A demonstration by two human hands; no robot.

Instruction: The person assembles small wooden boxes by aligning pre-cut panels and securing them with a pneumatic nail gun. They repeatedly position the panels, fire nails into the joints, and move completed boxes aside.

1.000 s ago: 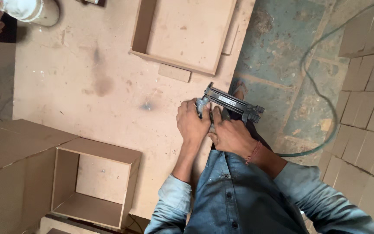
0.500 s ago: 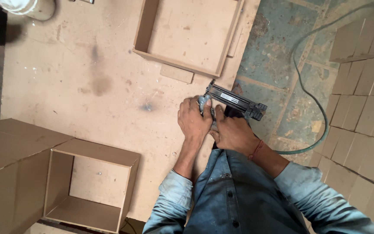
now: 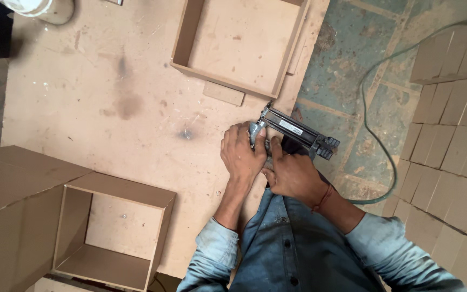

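Both hands on a pneumatic nail gun [image 3: 296, 131] at the right edge of the fibreboard worktop [image 3: 82, 108]. Left hand [image 3: 242, 153] wrapped round the gun's head end, fingers curled tight. Right hand [image 3: 293, 177] just beside it, gripping the handle from below, thumb up along the body. Green air hose [image 3: 371, 130] runs from the gun's rear across the tiled floor [image 3: 347, 65].

W/ the gun as landmark: open shallow board tray [image 3: 239, 46] just above it, nothing inside but its bare bottom; a small loose board offcut [image 3: 223, 93] sticks out under the tray's near wall. Deeper open board box [image 3: 112, 232] well to the lower left, also nothing in it. Stacked board pieces [image 3: 455, 124] far right.
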